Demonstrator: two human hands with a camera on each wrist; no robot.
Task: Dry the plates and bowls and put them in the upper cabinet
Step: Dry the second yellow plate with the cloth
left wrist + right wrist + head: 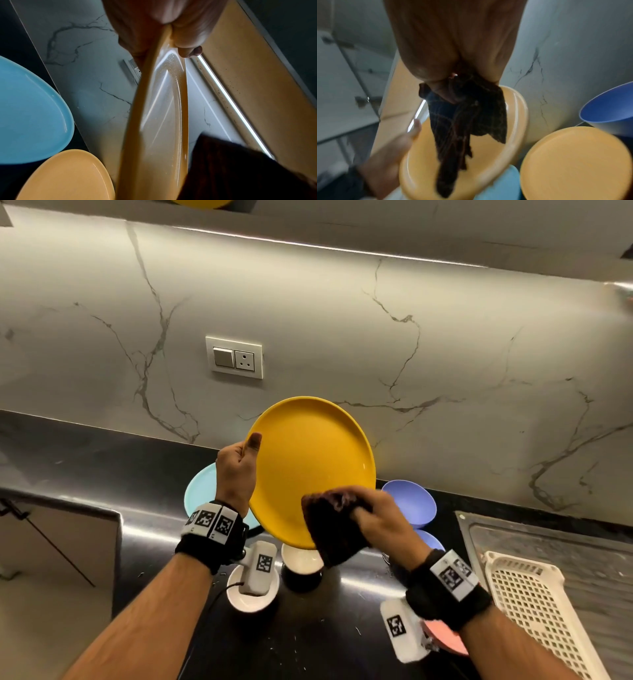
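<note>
Nearest the person, the right hand (383, 522) is bunched around a dark brown checked cloth (334, 525), fingers curled into it, and presses it against the lower right rim of a round yellow plastic plate (308, 470). The right wrist view shows the cloth's loose tail hanging across the plate's face. To dry well, I would spread the cloth flatter under the fingers so more of it meets the surface, then sweep in arcs from the rim towards the middle.

The left hand (238, 470) pinches the plate's left edge, thumb on the face and fingers behind, and holds it tilted up above the black stone worktop (85, 460). The left wrist view shows fine droplets on the plate just below the thumb, so that patch needs a pass; turning the plate in the grip would bring it round to the cloth. The back probably wants wiping too.

Beyond and beneath, a light blue plate (200, 491) and a lilac-blue bowl (411, 501) wait on the worktop. A second yellow plate (575, 163) lies beside them. The upper cabinet is barely in view, so the reach should wait until the plate is dry.
</note>
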